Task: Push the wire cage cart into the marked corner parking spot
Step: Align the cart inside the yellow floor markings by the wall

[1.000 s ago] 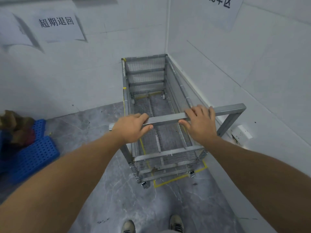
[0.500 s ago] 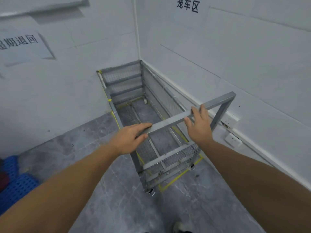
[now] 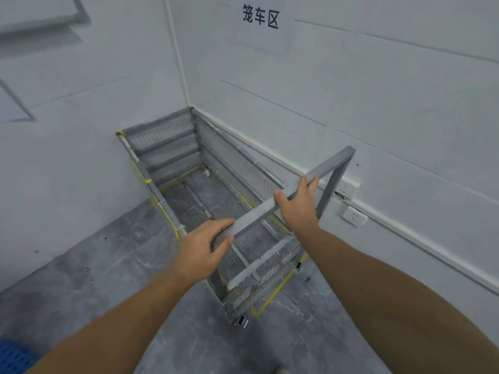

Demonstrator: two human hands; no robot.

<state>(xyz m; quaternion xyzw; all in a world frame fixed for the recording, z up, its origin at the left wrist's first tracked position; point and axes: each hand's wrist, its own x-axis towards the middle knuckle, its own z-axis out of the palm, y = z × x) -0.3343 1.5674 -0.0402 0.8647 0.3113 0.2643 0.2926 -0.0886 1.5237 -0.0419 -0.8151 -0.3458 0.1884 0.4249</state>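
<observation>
The grey wire cage cart (image 3: pixel 172 141) stands in the corner, its far end against the left wall and its long side along the right wall. Yellow floor tape (image 3: pixel 272 295) outlines the spot around its near end. A grey bar handle (image 3: pixel 326 167) runs across the cart's near end. My left hand (image 3: pixel 202 247) wraps the handle's left end. My right hand (image 3: pixel 297 206) grips the bar further right, fingers over the top.
Two white wall sockets (image 3: pixel 353 215) sit on the right wall just past the handle's right post. A wall sign with black characters (image 3: pixel 260 17) hangs above. A blue perforated pallet (image 3: pixel 12 356) lies at the bottom left. Grey marble floor (image 3: pixel 94 265) lies open to the left.
The view has swung right and closer to the corner. Both hands stay on the handle, and the cart sits about where it was inside the yellow outline.
</observation>
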